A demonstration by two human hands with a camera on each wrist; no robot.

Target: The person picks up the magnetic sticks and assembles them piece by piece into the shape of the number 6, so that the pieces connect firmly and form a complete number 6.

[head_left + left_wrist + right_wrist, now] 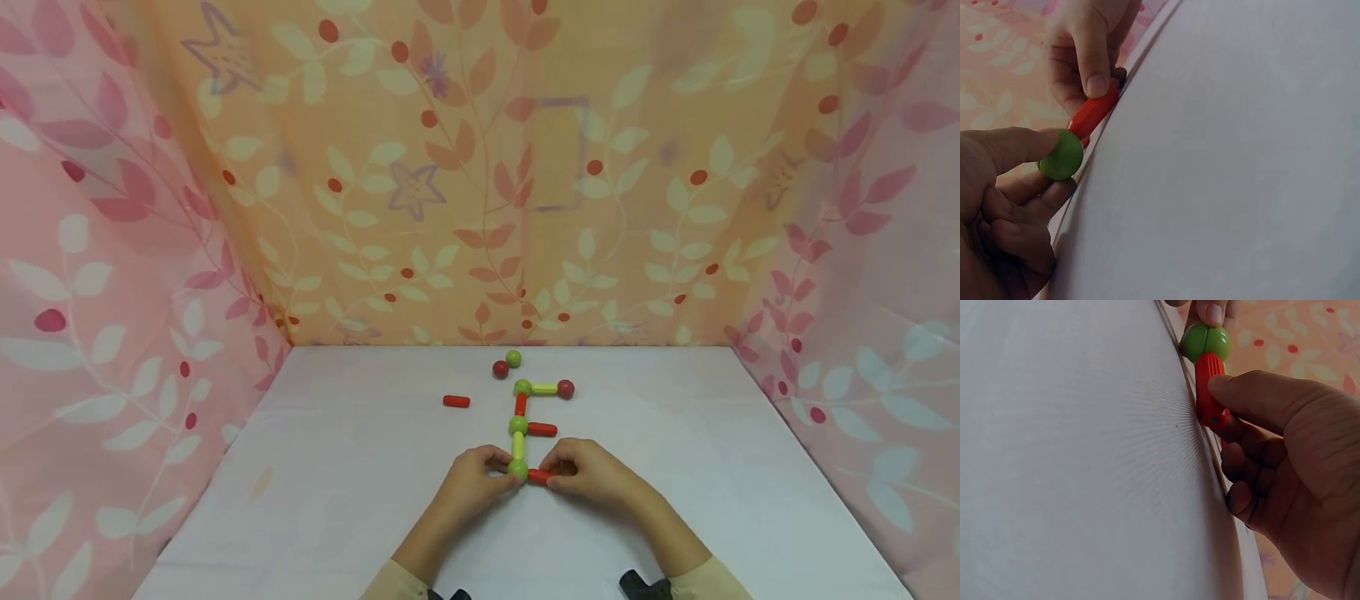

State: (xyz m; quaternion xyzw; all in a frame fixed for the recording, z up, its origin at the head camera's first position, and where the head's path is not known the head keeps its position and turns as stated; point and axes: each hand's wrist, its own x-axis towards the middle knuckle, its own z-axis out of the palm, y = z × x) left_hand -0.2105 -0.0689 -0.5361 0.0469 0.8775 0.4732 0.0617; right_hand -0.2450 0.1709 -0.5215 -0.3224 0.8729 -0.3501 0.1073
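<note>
On the white table, my left hand (pixel 472 483) pinches a green ball (pixel 517 470) between thumb and fingers. My right hand (pixel 597 473) pinches a red rod (pixel 537 476) whose left end meets that ball. In the right wrist view, the grooved red rod (pixel 1209 384) touches the green ball. From the held ball, a yellow-green rod (pixel 518 445) runs back to another green ball (pixel 518 425), which has a red rod (pixel 542 430) on its right. Farther back, a short red rod (pixel 521 405) leads to a third green ball (pixel 522 387).
A yellow-green rod (pixel 543 389) joins the farthest ball of the chain to a red ball (pixel 566 389). Loose behind lie a red ball (pixel 500 369) and a green ball (pixel 513 358). One red rod (pixel 456 402) lies apart at left. Patterned cloth walls (pixel 480 250) enclose the table.
</note>
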